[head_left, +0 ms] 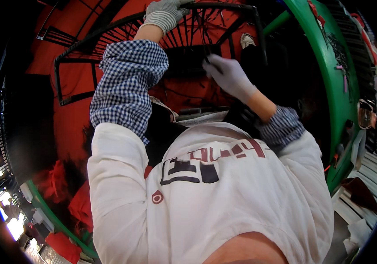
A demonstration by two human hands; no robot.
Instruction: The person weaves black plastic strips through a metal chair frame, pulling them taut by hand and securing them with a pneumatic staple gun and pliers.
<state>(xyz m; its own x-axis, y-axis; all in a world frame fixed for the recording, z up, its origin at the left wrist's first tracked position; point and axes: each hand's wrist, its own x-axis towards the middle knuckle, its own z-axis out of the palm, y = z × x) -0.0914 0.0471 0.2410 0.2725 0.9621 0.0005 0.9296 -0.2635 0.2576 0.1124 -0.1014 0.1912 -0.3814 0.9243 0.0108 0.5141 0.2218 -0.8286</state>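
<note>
A black frame point(260, 35) strung with many narrow dark strips stands before me over a red surface. My left hand point(164, 16), in a grey-and-white striped glove, is closed over its top rail; the fingertips reach the picture's upper edge. My right hand point(230, 77), in a pale glove, is lower and to the right, in front of the strips. Its fingers are pinched on a thin dark strip point(204, 42) that runs up toward the top rail. Motion blurs the right fingers.
Red cloth or sheeting point(71, 81) spreads beneath the frame, with dark scraps on it. A green curved rim point(325, 66) runs along the right, bearing loose dark strips and small tools. A shoe point(247, 40) shows beyond the frame's right side. Red cloth point(82, 204) lies at lower left.
</note>
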